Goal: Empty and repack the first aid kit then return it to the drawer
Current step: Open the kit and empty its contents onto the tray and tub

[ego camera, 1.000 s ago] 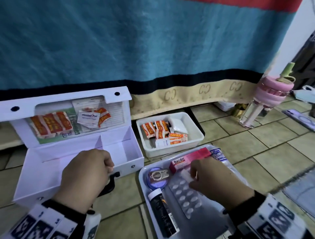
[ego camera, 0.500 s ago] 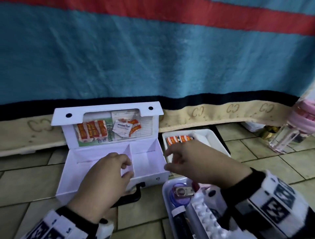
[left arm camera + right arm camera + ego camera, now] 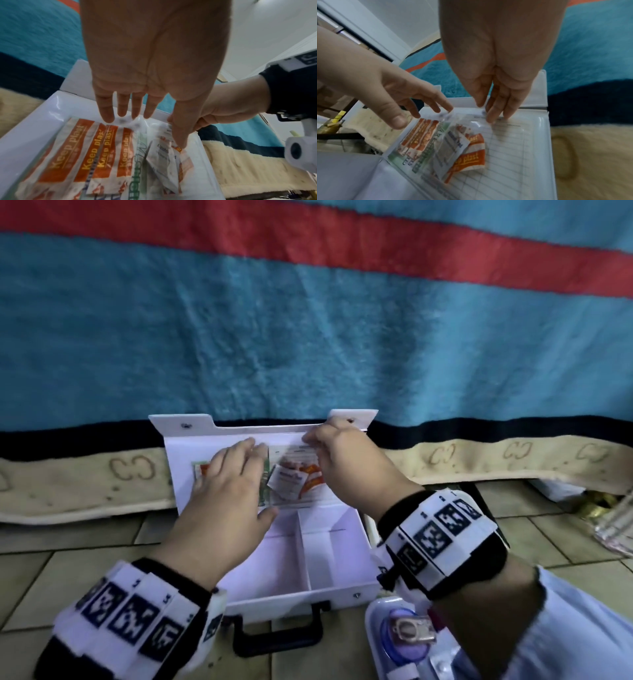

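The white first aid kit (image 3: 346,546) lies open on the tiled floor, its lid (image 3: 178,474) upright against a blanket. A clear pocket (image 3: 513,135) inside the lid holds several orange plaster strips (image 3: 82,155) and an alcohol pad sachet (image 3: 452,152) over a printed sheet. My left hand (image 3: 239,467) (image 3: 150,125) has straight fingers, and its fingertips (image 3: 108,116) touch the pocket's top edge. My right hand (image 3: 313,440) (image 3: 485,111) pinches that same edge further right between thumb and fingers. Both base compartments show nothing inside.
A blue, red and beige blanket (image 3: 342,337) hangs right behind the lid. The kit's black handle (image 3: 277,635) points toward me. At the lower right a white tray (image 3: 371,621) holds a blue round item and other supplies, partly hidden by my right arm.
Both hands rose to the lid pocket: the left from the kit's base, the right from the tray of supplies. The view has tilted up toward the blanket.
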`<state>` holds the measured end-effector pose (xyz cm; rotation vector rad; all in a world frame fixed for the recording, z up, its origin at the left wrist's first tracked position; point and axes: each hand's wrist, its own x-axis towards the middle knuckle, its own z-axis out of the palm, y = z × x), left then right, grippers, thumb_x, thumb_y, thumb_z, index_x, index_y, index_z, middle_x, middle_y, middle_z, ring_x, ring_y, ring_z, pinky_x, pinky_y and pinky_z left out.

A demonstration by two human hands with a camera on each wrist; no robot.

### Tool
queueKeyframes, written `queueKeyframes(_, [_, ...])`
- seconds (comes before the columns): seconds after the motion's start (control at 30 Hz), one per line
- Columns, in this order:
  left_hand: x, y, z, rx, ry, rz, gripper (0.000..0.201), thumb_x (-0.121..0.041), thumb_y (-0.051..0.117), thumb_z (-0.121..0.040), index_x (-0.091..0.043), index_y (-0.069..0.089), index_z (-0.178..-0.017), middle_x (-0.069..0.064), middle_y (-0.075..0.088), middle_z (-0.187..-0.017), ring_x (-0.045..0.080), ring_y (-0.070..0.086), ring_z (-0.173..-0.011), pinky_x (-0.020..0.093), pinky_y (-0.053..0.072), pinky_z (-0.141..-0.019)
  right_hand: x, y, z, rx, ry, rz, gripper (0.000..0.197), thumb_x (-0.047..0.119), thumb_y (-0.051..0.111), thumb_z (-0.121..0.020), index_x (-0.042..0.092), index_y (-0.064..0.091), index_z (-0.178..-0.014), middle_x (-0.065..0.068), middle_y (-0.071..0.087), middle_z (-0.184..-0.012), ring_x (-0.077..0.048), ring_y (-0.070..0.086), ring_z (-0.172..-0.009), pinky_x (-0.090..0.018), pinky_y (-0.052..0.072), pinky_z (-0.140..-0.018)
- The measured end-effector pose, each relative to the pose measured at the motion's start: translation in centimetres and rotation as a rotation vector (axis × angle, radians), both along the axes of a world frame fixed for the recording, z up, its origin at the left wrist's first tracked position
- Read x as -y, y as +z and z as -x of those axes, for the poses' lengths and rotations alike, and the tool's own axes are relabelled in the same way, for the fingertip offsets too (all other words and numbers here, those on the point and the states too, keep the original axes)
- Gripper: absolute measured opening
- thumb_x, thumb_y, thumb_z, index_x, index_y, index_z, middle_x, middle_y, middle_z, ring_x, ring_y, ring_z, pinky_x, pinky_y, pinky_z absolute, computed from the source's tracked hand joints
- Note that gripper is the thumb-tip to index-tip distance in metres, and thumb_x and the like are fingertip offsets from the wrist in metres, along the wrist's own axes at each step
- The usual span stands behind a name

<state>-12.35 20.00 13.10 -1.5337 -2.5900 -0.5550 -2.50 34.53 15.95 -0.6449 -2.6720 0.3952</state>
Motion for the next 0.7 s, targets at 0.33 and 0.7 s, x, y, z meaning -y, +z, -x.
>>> queueKeyframes(0.33, [-0.2, -0.2, 0.3, -0.009, -0.004, 0.001, 0.04, -0.035, 0.068, -0.081, -0.027, 0.049, -0.116, -0.004, 0.02, -0.152, 0.018, 0.022, -0.139, 0.044, 0.032, -0.104, 0.0, 0.4, 1.3, 0.077, 0.077, -0.054, 0.017, 0.012, 0.055, -0.088, 0.015, 0.069, -0.098, -0.004, 0.052, -0.108, -0.027, 0.06, -0.093, -0.038, 0.05, -0.082])
queueKeyframes(0.7, [0.3, 0.3, 0.4, 0.048, -0.013, 0.087, 0.017, -0.028, 0.06, -0.088, -0.031, 0.044, -0.095, -0.012, 0.002, -0.159, 0.011, 0.012, -0.145, 0.042, 0.029, -0.11, 1.7, 1.6, 2.9, 0.404, 0.036, -0.254, 0.02, 0.017, 0.061, -0.084, 0.022, 0.067, -0.103, -0.008, 0.063, -0.103, -0.031, 0.062, -0.096, -0.03, 0.043, -0.066])
